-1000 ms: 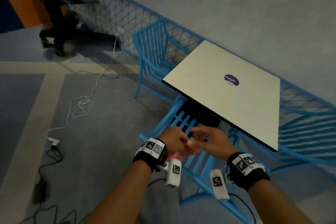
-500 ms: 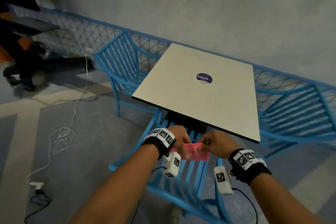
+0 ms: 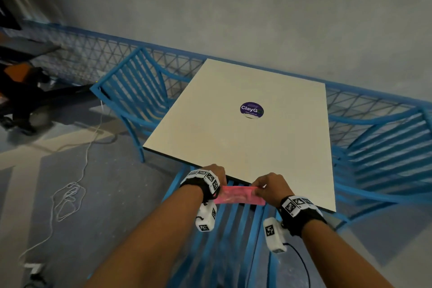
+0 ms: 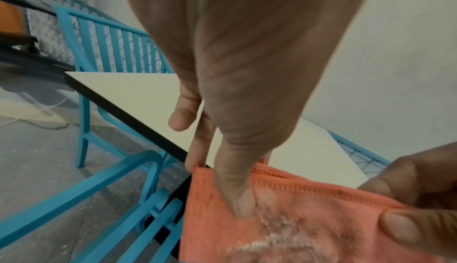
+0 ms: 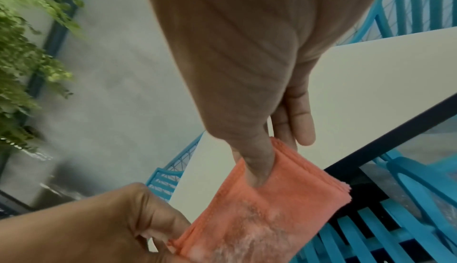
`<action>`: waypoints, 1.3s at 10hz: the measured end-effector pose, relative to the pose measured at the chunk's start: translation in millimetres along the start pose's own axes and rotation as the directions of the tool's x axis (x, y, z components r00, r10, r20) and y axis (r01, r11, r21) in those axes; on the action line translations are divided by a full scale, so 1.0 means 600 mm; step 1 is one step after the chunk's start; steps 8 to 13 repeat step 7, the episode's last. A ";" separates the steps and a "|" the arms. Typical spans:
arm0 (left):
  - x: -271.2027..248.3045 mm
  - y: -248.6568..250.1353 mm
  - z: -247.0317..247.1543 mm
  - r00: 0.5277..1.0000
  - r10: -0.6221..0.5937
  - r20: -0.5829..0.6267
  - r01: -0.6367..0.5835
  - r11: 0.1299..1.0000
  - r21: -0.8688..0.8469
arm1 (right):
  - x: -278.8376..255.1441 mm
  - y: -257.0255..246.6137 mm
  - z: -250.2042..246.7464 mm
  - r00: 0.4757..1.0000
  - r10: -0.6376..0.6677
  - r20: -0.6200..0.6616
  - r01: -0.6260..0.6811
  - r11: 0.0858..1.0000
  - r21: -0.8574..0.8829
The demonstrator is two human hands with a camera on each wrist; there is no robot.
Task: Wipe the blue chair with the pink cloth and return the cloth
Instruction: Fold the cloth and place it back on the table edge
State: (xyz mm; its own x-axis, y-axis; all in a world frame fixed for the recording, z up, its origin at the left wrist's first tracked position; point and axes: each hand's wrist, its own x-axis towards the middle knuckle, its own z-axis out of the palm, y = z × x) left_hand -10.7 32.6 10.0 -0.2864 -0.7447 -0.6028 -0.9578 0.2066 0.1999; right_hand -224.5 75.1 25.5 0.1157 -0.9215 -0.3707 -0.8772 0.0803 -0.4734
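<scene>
One label can be read: a round purple sticker lies flat on the pale counter, toward its far side, and bears the word "ClayG" in white letters (a last character at the sticker's right edge sits on a dark spot and cannot be made out). Small lines of print above and below that word are too fine to read. The black-and-white square markers on the wristbands carry patterns only, no letters or numbers.

Café or canteen seating area, suggested by square table with branded sticker (reading "ClayG"), blue slatted chairs, mesh railing, concrete wall
</scene>
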 end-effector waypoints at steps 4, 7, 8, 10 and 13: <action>0.097 0.012 -0.057 0.954 -0.055 -0.296 0.091 0.990 0.110 | 0.116 0.032 0.022 0.962 0.043 -0.268 -0.018 0.995 0.095; 0.061 0.000 0.050 0.989 0.009 -0.149 0.006 0.995 0.095 | 0.079 0.073 0.087 0.988 0.084 -0.127 -0.083 0.996 0.014; 0.061 0.000 0.050 0.989 0.009 -0.149 0.006 0.995 0.095 | 0.079 0.073 0.087 0.988 0.084 -0.127 -0.083 0.996 0.014; 0.061 0.000 0.050 0.989 0.009 -0.149 0.006 0.995 0.095 | 0.079 0.073 0.087 0.988 0.084 -0.127 -0.083 0.996 0.014; 0.061 0.000 0.050 0.989 0.009 -0.149 0.006 0.995 0.095 | 0.079 0.073 0.087 0.988 0.084 -0.127 -0.083 0.996 0.014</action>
